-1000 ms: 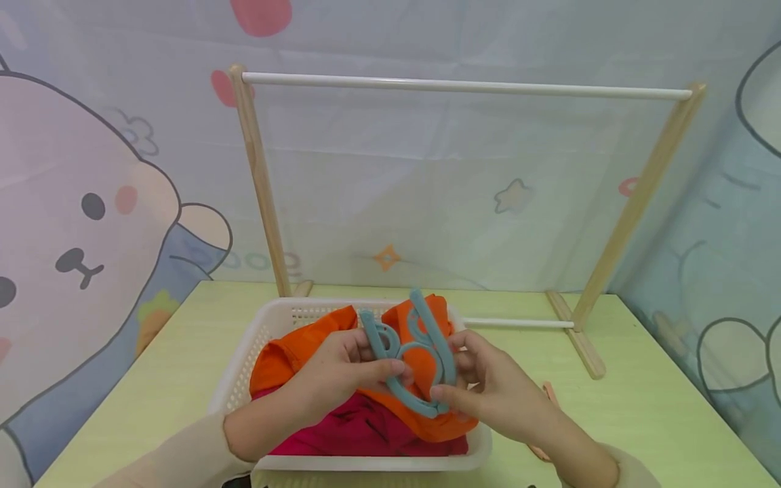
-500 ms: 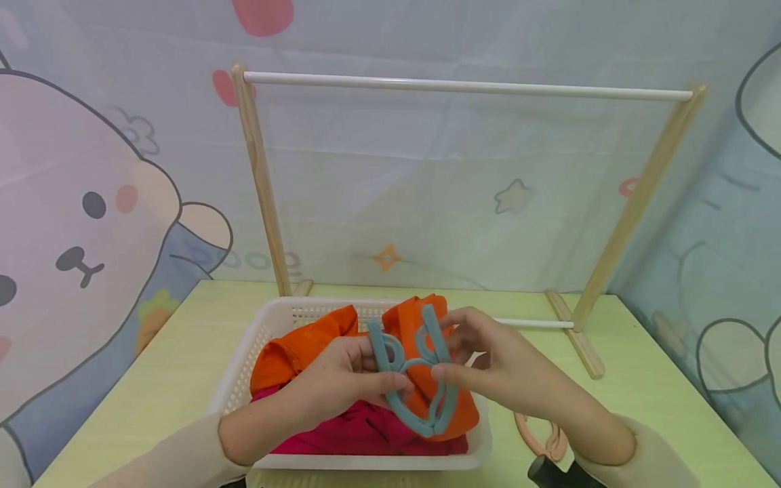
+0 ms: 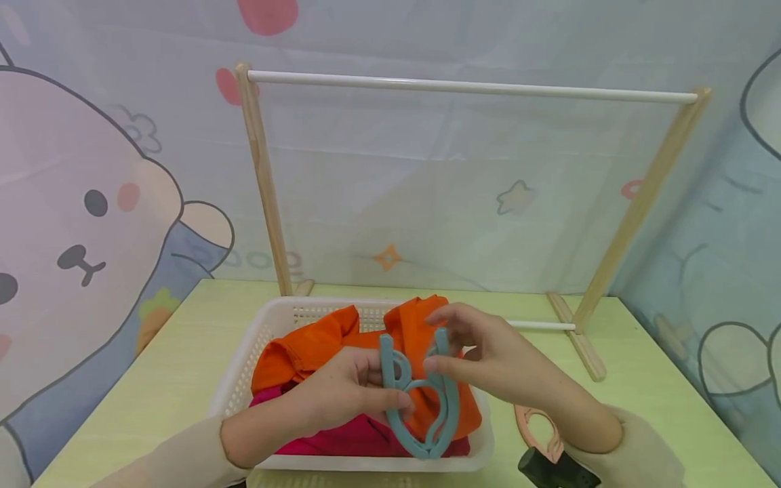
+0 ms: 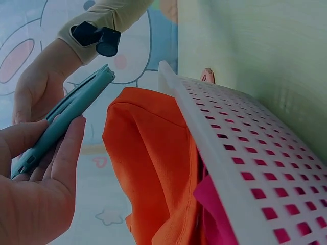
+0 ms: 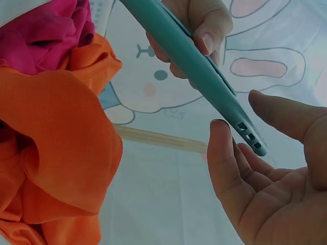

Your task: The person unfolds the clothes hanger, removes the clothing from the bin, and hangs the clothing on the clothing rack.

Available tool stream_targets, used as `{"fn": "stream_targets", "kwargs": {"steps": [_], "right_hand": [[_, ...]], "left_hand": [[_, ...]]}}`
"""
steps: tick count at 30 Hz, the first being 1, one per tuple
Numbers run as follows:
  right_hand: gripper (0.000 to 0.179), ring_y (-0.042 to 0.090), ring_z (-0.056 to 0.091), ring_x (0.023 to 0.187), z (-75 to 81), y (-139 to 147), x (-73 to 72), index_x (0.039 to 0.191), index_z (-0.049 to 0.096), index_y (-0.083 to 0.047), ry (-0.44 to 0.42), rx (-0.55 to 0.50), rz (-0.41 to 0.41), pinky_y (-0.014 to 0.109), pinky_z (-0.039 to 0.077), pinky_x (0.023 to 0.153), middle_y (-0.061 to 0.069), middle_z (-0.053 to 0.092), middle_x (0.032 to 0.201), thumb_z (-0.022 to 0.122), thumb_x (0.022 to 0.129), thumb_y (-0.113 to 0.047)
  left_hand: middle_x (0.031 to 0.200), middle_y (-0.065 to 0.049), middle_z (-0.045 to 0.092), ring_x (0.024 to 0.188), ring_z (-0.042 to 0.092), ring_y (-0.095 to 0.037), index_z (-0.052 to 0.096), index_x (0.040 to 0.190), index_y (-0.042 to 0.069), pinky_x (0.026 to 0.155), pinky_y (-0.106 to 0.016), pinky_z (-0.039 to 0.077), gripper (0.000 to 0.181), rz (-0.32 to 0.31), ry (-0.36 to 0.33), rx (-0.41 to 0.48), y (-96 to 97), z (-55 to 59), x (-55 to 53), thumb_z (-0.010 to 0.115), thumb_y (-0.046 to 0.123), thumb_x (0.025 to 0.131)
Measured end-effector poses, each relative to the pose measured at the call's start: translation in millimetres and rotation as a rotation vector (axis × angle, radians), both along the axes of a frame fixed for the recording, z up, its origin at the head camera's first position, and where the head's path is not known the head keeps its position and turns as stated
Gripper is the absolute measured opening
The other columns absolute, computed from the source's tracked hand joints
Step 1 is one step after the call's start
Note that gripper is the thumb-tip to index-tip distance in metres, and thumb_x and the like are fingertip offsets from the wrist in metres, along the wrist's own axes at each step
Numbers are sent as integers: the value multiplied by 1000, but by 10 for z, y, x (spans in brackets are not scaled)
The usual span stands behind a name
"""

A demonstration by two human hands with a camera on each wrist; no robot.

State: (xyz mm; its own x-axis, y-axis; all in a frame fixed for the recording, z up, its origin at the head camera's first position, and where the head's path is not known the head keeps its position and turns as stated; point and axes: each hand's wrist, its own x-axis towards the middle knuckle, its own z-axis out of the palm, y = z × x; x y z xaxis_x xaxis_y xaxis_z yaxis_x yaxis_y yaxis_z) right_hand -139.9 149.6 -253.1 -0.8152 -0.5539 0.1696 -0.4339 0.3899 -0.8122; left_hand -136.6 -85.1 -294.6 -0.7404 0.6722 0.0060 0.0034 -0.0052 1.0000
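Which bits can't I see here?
Part of the pink hanger, head view: black wrist camera and right arm cover it.
Whatever's under the orange garment and magenta garment, head view: they hide it.
Left part of the lower white bar, head view: right hand and white basket hide it.

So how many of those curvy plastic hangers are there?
2 in view: the blue hanger, held in the left hand, and the peach hanger, partly hidden, on the table right of the basket. Others could be out of sight.
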Motion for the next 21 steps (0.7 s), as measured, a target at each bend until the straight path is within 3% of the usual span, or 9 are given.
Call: {"fn": "stream_targets", "kwargs": {"steps": [12, 21], "right_hand": [[22, 17, 59, 76, -42, 3, -39, 106, 63, -7, 28, 21, 46, 27, 54, 63, 3, 63, 84, 70, 90, -19], [16, 18, 62, 72, -27, 92, -47, 99, 60, -5, 25, -29, 37, 31, 57, 65, 5, 63, 81, 68, 91, -17]], "left_hand": [[93, -23, 70, 85, 71, -24, 58, 106, -17, 78, -41, 58, 28, -42, 3, -21, -21, -23, -18, 66, 5, 90], [89, -18, 72, 84, 71, -28, 61, 102, -13, 77, -41, 58, 26, 23, 31, -25, -75, 9, -27, 70, 7, 88]]}}
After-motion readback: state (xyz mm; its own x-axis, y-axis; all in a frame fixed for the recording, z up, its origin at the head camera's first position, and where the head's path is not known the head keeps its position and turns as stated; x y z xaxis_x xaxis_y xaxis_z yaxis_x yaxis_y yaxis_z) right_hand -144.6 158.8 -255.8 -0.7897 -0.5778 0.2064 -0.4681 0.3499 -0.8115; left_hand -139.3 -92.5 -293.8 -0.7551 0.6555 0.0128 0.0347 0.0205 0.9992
